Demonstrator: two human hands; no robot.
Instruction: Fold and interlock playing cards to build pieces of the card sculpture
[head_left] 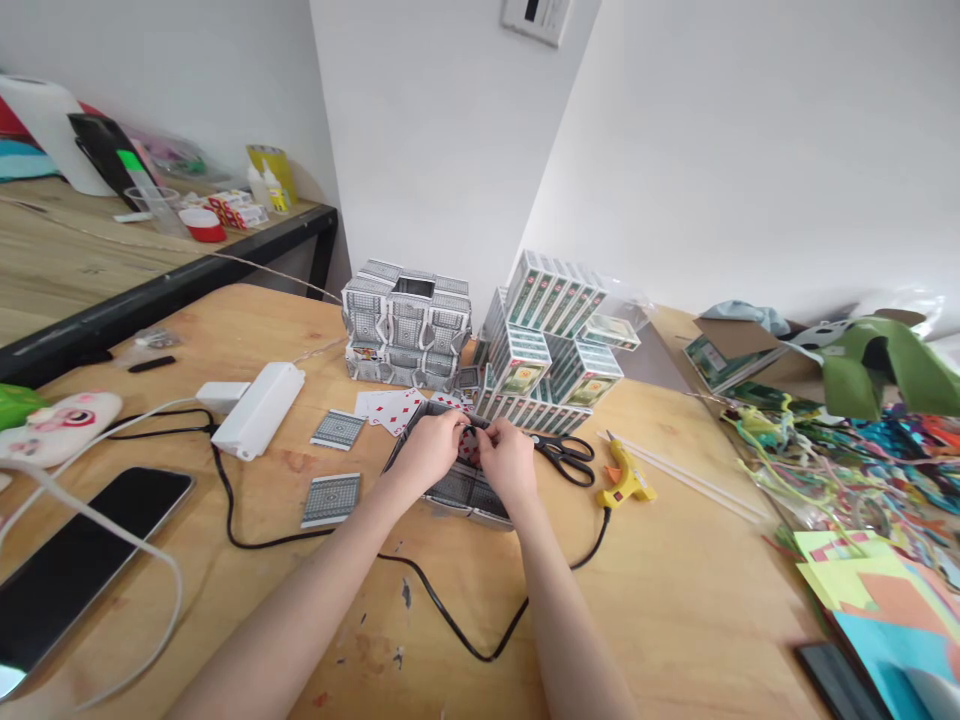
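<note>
A low open tray made of grey-patterned playing cards point(457, 487) lies on the wooden table. Over its far part, my left hand point(436, 447) and my right hand point(508, 462) come close together, fingers closed on a small dark thing too small to make out. Beyond the tray stands a larger box built of folded cards point(405, 325), with a square opening on top. Loose face-up cards point(394, 408) lie between the two. To the left are two small face-down card pieces, one upper point(337, 429) and one lower point(331, 499).
Stacked card packs point(525, 370) stand behind my right hand. Black scissors point(568, 458), a yellow glue gun point(625, 484) and its black cable point(480, 655) lie nearby. A white power strip point(259, 411) and a phone point(90, 560) are left; coloured paper point(885, 610) is right.
</note>
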